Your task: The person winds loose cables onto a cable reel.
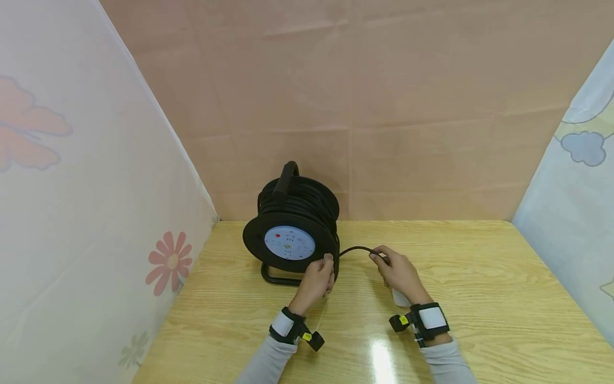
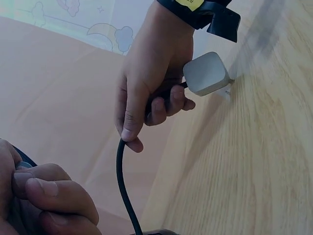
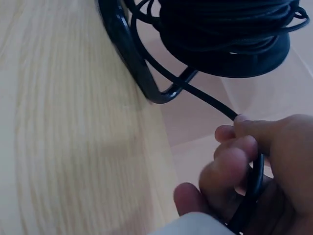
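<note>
A black cable reel (image 1: 297, 200) with a pale round socket panel (image 1: 290, 242) stands on the wooden table in the head view. My left hand (image 1: 316, 280) is at the front right edge of its disc, thumb and curled fingers pinching a small grey knob (image 2: 23, 165), mostly covered by the fingers. To the right, my right hand (image 1: 400, 272) grips the black cable (image 2: 123, 181), which runs from the reel in a slack arc. A white square-faced plug (image 2: 205, 73) at the cable's end sticks out behind the right hand's curled fingers, close over the table.
The reel has a carrying handle (image 1: 286, 178) on top and a black tube stand (image 1: 280, 280) beneath. A brown backdrop (image 1: 408, 133) rises behind the table (image 1: 479, 293). Patterned walls stand on the left (image 1: 96, 240) and right (image 1: 566, 213).
</note>
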The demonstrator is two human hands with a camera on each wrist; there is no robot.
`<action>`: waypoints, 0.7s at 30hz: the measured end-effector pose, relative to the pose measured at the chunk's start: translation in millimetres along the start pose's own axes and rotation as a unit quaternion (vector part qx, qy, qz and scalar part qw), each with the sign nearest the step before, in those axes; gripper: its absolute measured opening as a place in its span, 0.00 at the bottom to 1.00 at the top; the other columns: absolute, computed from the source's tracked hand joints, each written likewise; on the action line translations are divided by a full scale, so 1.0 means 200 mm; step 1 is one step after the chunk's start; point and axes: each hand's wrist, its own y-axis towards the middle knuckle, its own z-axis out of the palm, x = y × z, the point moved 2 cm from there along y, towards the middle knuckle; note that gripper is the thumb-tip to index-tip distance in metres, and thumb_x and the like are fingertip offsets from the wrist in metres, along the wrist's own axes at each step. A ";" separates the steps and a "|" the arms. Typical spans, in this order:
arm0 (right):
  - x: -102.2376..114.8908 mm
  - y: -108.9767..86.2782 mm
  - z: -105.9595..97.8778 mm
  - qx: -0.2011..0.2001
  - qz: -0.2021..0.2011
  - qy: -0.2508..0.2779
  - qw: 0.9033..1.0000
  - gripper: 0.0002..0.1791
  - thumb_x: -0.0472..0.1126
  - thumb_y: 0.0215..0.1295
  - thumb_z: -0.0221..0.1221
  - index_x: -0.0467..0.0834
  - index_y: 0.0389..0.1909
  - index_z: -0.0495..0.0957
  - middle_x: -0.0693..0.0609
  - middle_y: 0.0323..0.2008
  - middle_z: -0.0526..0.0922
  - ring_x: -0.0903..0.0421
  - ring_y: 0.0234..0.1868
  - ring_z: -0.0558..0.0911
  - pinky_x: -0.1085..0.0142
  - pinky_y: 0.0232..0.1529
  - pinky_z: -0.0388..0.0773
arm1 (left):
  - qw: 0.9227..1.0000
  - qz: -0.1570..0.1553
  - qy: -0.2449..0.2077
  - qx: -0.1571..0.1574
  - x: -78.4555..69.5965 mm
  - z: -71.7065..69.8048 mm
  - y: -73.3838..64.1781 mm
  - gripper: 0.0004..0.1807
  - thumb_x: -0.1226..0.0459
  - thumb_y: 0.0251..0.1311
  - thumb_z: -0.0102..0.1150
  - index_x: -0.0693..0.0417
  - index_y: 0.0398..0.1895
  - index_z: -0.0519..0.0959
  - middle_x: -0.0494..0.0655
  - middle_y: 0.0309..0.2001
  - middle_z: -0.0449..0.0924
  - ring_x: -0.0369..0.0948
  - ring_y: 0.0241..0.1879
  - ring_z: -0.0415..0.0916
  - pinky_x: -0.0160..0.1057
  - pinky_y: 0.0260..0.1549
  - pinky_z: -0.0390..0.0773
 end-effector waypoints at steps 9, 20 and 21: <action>0.01 0.00 0.02 0.004 -0.013 -0.044 0.999 0.14 0.46 0.71 0.56 0.46 0.53 0.78 0.49 0.19 0.77 0.60 0.11 0.65 0.68 0.12 0.60 | 1.000 -0.013 -0.005 -0.003 0.06 -0.01 0.00 0.34 0.40 0.72 0.35 0.53 0.15 0.62 0.40 0.10 0.58 0.36 0.08 0.56 0.31 0.07 0.57; 0.00 0.00 0.06 0.054 -0.009 -0.052 0.997 0.16 0.48 0.75 0.50 0.51 0.59 0.74 0.49 0.19 0.78 0.57 0.12 0.73 0.64 0.12 0.68 | 1.000 -0.025 -0.007 -0.007 0.12 -0.03 -0.02 0.34 0.39 0.72 0.34 0.51 0.14 0.61 0.40 0.10 0.58 0.36 0.08 0.55 0.31 0.07 0.58; 0.00 -0.01 0.06 0.059 -0.005 -0.048 0.997 0.16 0.48 0.75 0.49 0.51 0.59 0.74 0.48 0.18 0.77 0.56 0.12 0.74 0.64 0.12 0.68 | 1.000 -0.026 -0.007 -0.007 0.13 -0.03 -0.02 0.34 0.39 0.72 0.34 0.52 0.14 0.62 0.40 0.10 0.58 0.36 0.08 0.55 0.31 0.07 0.58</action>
